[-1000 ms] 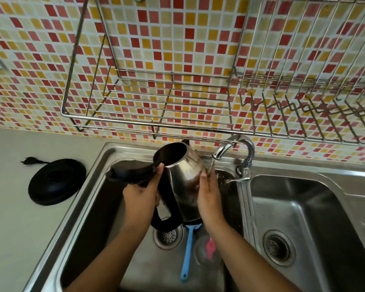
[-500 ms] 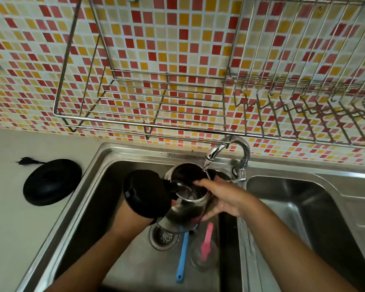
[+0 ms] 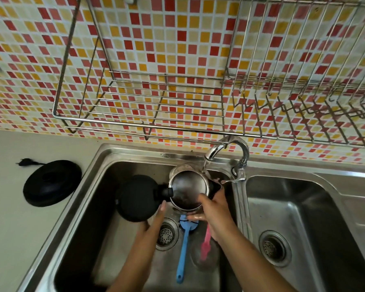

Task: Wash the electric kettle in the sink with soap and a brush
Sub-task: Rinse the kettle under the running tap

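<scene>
Right hand [image 3: 214,209] gripped the kettle [image 3: 188,186], thumb over its rim; left hand [image 3: 154,218] lay half hidden beneath the flipped-open black lid [image 3: 137,197], its grip unclear. Steel-bodied, wet, mouth upward, the kettle hung under the running tap [image 3: 226,148] near the sink's [image 3: 135,152] back edge.

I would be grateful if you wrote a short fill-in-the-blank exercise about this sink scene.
1. The kettle is held over the ____ basin of the sink.
2. The kettle's black lid stands ____.
3. The brush lying flat on the sink floor has a ____ handle.
4. The round black base sits on the ____ beside the sink.
Missing words: left; open; blue; counter.
</scene>
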`<state>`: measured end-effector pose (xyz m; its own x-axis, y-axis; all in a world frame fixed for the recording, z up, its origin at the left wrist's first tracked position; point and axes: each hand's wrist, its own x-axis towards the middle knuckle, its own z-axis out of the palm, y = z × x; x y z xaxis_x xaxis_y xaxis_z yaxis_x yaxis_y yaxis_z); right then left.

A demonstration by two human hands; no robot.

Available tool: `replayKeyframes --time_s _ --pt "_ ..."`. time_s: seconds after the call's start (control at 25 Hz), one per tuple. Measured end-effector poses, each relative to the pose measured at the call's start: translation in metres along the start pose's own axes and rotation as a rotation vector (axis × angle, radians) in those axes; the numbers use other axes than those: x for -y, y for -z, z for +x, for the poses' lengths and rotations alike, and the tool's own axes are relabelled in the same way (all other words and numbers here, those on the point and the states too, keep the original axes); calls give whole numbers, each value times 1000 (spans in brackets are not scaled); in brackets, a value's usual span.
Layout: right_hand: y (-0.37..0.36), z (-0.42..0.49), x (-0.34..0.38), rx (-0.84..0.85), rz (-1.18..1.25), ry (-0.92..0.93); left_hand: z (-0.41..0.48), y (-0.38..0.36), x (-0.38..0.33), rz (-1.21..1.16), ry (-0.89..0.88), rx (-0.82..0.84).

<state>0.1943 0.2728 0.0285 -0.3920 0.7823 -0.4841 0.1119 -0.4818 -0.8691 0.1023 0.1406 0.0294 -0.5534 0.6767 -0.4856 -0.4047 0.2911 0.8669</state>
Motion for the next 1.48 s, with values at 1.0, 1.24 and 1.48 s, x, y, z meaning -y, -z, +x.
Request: replayKeyframes --time_s 1.0,1.24,1.48 --pt "18 26 44 294 -463 407 27 -14 -40 52 306 214" --pt "15 5 42 432 -470 484 33 -13 -42 5 302 179" --pt "25 57 36 288 -555 152 25 -7 -45 56 300 180"
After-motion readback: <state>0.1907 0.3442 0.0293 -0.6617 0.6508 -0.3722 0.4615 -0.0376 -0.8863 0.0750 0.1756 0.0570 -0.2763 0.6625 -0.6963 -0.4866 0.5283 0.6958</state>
